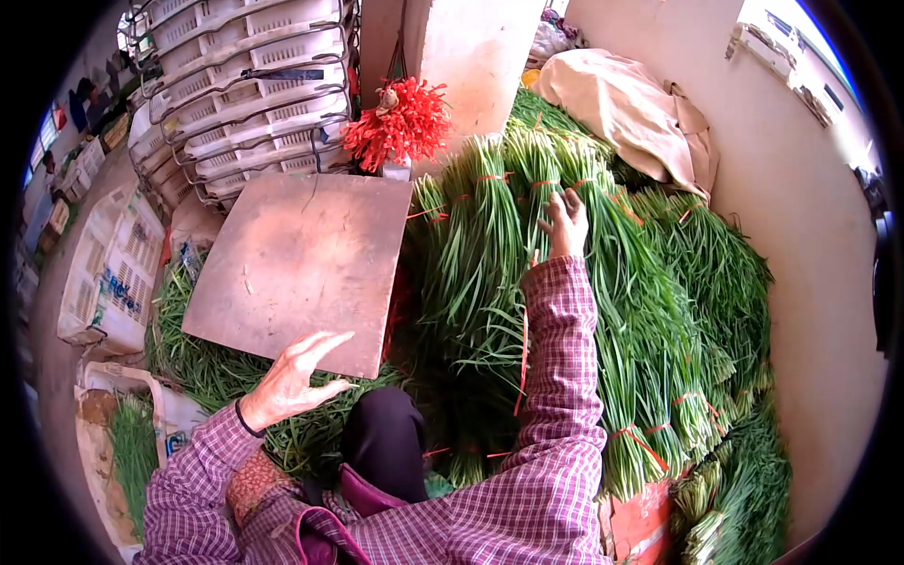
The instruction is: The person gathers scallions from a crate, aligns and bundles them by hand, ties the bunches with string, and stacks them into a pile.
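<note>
My right hand (567, 224) is stretched forward over the stacked bundles of long green leafy stems (490, 235), which look like Chinese chives. Its fingers are apart and rest on or just above the pale stem ends; I cannot tell which. My left hand (297, 379) hovers at the near edge of a square brown board (301, 264), thumb and fingers spread, holding nothing. Red ties bind the bundles, and a loose red strip (524, 363) hangs beside my right forearm. Loose green leaves (320, 438) lie beneath the left hand.
White plastic crates (259, 85) are stacked behind the board. A bunch of red ties (397, 127) hangs by the pillar. More crates (113, 268) stand at left, one crate (174, 414) holding greens. A beige cloth (621, 113) covers the back of the pile, against a wall (819, 282).
</note>
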Available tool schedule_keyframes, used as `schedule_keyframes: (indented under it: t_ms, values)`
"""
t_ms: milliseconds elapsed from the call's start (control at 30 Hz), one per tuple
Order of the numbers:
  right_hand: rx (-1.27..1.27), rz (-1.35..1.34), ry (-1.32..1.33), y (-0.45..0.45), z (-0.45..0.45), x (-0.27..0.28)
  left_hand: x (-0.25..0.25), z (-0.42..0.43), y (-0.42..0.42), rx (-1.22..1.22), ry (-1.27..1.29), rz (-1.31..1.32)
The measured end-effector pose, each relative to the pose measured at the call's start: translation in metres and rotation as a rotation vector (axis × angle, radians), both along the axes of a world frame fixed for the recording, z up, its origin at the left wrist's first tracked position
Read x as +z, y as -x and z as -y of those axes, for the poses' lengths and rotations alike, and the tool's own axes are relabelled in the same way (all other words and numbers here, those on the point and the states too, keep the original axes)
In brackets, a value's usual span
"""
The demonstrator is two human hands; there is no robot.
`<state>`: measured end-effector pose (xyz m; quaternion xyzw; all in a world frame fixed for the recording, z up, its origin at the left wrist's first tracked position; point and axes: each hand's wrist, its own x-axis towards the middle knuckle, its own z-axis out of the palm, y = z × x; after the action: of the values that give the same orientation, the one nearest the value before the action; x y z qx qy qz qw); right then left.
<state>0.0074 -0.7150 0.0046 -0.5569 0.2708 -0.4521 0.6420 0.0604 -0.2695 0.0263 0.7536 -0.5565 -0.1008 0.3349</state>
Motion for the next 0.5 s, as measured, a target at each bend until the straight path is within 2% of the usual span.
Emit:
schedule_keyframes:
  t_ms: [33,67,100,200,300,500]
  values:
    - [-0.147,-0.063,0.307,-0.001,0.032,-0.020,-0.008,-0.005,0.001,0.023,-0.032,-0.036]
    - [-0.236,-0.111,0.406,0.013,0.021,0.002,-0.015,-0.008,0.002,0.045,-0.061,-0.071]
    - [-0.357,-0.281,0.538,0.021,0.031,0.010,-0.022,-0.010,0.005,0.054,-0.031,-0.057]
    - [-0.539,-0.548,0.844,0.036,0.069,0.014,-0.030,-0.003,0.005,0.064,0.044,0.138]
    - [-0.583,-0.959,0.854,0.035,0.082,0.016,-0.048,0.009,-0.006,0.146,0.111,0.184]
    - [-0.535,-1.256,0.872,0.004,0.114,-0.007,-0.094,0.017,-0.033,0.284,0.077,0.282]
